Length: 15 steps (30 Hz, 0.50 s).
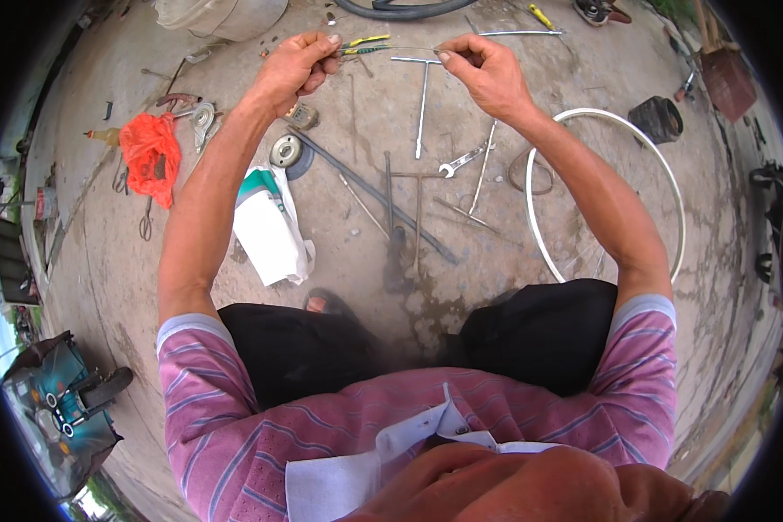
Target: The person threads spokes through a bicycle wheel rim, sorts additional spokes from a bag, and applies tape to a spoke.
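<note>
Concrete ground (491, 257) lies beneath a thin, slightly bowed wire (411, 48).

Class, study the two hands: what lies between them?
In the head view, a thin wire-like strand runs from the right hand toward the left hand; yellow-and-green handles also show there, nearer the left.

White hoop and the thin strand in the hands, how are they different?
The hoop curves round in a big ring, while the thin strand runs nearly straight between the left hand and the right hand. The hoop is much thicker; the thin strand is so fine it's hard to see. The hoop rests on the ground, while the thin strand is held up. Both are slender for their length.
</note>
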{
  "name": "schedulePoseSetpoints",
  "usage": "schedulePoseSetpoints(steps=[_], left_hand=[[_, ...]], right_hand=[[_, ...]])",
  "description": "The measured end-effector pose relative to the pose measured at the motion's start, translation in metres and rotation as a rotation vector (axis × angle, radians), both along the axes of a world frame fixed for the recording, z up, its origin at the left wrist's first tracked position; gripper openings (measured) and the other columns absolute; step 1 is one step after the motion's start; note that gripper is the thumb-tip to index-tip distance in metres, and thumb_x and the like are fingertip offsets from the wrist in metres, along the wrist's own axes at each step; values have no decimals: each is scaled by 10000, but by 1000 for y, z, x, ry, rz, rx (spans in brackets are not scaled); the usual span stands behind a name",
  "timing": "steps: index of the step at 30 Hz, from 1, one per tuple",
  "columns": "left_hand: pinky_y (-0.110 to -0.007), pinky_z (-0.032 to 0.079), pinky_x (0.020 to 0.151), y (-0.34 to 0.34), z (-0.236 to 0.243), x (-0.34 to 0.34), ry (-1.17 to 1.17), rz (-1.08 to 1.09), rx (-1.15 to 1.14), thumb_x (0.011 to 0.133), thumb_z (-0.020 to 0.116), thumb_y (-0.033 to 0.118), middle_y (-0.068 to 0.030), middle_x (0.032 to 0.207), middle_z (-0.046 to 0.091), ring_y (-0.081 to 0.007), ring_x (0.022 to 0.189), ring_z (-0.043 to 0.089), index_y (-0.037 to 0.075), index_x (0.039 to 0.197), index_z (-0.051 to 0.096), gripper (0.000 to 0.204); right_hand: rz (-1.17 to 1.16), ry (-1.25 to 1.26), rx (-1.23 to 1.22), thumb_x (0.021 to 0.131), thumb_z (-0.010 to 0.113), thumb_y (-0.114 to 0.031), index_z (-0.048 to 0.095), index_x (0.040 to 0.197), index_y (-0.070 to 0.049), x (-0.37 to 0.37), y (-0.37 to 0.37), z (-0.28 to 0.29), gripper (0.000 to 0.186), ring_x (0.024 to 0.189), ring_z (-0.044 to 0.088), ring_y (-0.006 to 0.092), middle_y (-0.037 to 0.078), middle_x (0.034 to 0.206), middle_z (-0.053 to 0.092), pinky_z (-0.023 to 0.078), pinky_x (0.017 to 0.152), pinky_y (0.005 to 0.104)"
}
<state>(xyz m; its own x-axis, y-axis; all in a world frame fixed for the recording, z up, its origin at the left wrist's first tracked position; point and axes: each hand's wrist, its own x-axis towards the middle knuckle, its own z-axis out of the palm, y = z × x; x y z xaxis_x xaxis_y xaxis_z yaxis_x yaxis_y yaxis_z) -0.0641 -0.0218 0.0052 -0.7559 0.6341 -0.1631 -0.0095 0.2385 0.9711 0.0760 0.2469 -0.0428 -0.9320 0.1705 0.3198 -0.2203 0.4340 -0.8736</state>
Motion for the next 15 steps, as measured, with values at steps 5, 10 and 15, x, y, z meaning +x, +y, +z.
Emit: schedulePoseSetpoints(steps=[5,10,15], left_hand=[[-217,247,440,1,0,-2,-82,80,-161,1024,596,443,12,674,562,-32,487,364,76,876,590,395],[-227,286,393,0,-3,-8,-141,10,22,1054,550,322,-61,708,617,-92,464,433,61,870,620,327],[-228,295,396,-4,0,-10,-176,135,-40,1062,536,322,-62,674,603,-96,447,428,56,849,620,352]], right_hand=[[1,32,58,964,691,-223,726,1073,-19,-1,-1,-7,233,805,618,84,14,887,707,505,735,262],[-29,5,-68,929,708,-179,718,993,15,-10,4,-7,205,795,623,90,32,852,710,518,727,281],[-27,45,-76,921,712,-189,713,972,16,-12,6,-7,211,783,610,94,29,831,694,509,714,284]])
